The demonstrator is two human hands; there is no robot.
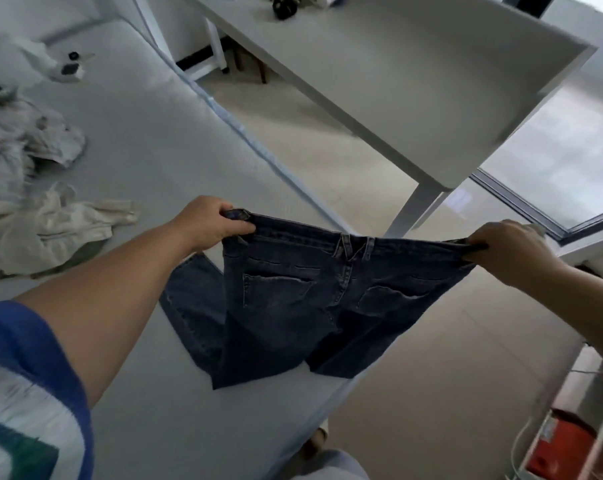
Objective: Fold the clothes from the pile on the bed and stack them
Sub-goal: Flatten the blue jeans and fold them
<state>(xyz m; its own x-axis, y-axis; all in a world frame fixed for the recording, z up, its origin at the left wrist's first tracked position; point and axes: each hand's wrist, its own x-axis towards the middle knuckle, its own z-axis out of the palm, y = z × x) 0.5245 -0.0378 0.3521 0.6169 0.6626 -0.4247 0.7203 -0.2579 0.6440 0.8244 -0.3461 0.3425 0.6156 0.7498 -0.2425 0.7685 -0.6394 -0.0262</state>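
A pair of dark blue jeans (293,299) hangs stretched by its waistband above the near edge of the bed (147,140), back pockets facing me. My left hand (210,225) grips the left end of the waistband. My right hand (507,247) grips the right end. The legs trail down onto the mattress, one folded under toward the left. A cream garment (54,226) lies crumpled on the bed to the left. Behind it sits the pile of pale clothes (23,133).
A white table (414,74) stands to the right of the bed, across a strip of beige floor (293,126). Small dark items (70,65) lie at the far end of the bed. A white rack with a red object (563,448) is at the lower right.
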